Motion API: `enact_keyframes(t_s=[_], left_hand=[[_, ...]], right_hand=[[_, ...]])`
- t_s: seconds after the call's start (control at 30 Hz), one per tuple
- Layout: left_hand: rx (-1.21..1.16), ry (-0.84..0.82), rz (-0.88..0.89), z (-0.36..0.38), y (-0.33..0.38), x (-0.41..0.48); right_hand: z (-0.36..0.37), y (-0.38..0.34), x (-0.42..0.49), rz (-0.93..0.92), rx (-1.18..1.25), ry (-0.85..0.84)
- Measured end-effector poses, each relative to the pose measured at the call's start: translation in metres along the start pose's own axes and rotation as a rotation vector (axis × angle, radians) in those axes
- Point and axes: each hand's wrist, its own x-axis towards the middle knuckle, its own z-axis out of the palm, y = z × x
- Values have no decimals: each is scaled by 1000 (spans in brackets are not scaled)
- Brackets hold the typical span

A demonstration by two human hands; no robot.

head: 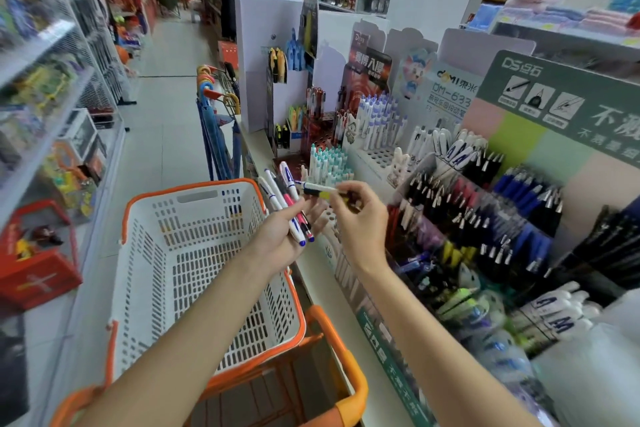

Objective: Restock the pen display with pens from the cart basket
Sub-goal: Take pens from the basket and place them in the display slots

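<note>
Cart frame [349, 367], orange, is nearest to you at the bottom edge. On it sits one cart basket [180, 253], white with perforated walls and an orange rim. Its right rim runs close along the shelf edge [311, 270], with only a narrow gap between them.

Your two hands are above the far right corner of the basket. Your left hand [277, 236], palm up, grips a bundle of pens [287, 184]. I count about five (three white with blue, one pink, one dark, but they overlap). Their tips fan up and away from you. Your right hand [362, 222] pinches one yellow and white pen [318, 188] between thumb and fingertips, lying level, just beside the bundle.

Right of your hands stands the pen display [450, 204], stepped tiers with many pens, too many to count. Beyond the basket several umbrellas [218, 135] hang at the shelf end. On the left, one red basket [38, 270] stands on the aisle floor [162, 114], which runs wide between the cart and the left shelves.
</note>
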Motion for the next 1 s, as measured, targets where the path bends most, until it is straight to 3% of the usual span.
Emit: enact_keyframes(t_s=[0.27,0.4,0.53,0.63,0.73,0.87,0.93,1.0], left_hand=[[-8,129,52,7,8,6],[-71,103,51,12,5,8],[36,28,40,16,-3,3],[219,-27,42,17,-9,-3],[231,-95,31,12,-4,-7],[224,-342,-138,-5,13,-16],[322,-428,-217,-10,17,-21],[443,-488,-278,-13,18,-24]], right_hand=[[8,5,-20,-140,-52,-125],[17,3,-25,-41,-26,33],[25,1,-20,-2,-34,117],[30,-1,-19,7,-24,24],[24,-1,-19,20,40,-25],[-3,-9,12,65,85,-81],[-17,-20,36,90,60,-224],[-30,-34,57,142,17,-480]])
